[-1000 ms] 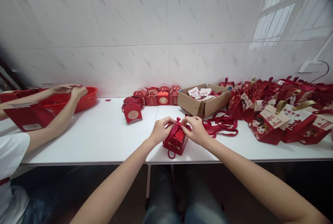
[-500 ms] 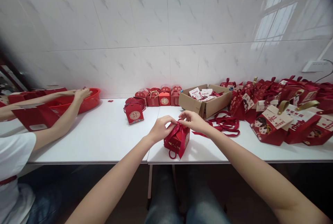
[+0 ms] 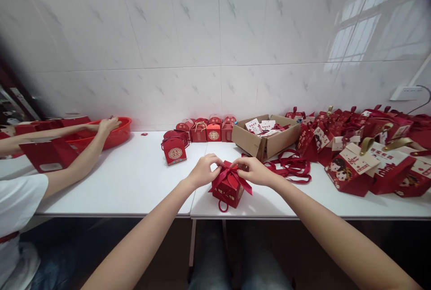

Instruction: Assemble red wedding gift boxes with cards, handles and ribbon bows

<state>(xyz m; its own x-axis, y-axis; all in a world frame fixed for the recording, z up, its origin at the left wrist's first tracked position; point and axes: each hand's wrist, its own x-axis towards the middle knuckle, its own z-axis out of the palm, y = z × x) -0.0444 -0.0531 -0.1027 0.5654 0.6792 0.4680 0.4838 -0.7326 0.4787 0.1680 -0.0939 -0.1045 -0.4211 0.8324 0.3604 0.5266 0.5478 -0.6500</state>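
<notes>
Red box (image 3: pixel 229 193) near table edge (image 3: pixel 269 217), room leftward

Basin (image 3: pixel 116 139) left, gift box (image 3: pixel 227 195) before carton (image 3: pixel 247 141), bags (image 3: pixel 350 180) right

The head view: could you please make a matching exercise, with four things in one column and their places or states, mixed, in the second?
Column one
1. Cardboard box
2. Red basin
3. Loose ribbon
4. Bow-topped red box

Column two
A. between left hand and right hand
B. lying in loops on the table
C. printed cards inside it
D. by a co-worker's hand

Pairs: 1-C, 2-D, 3-B, 4-A
</notes>
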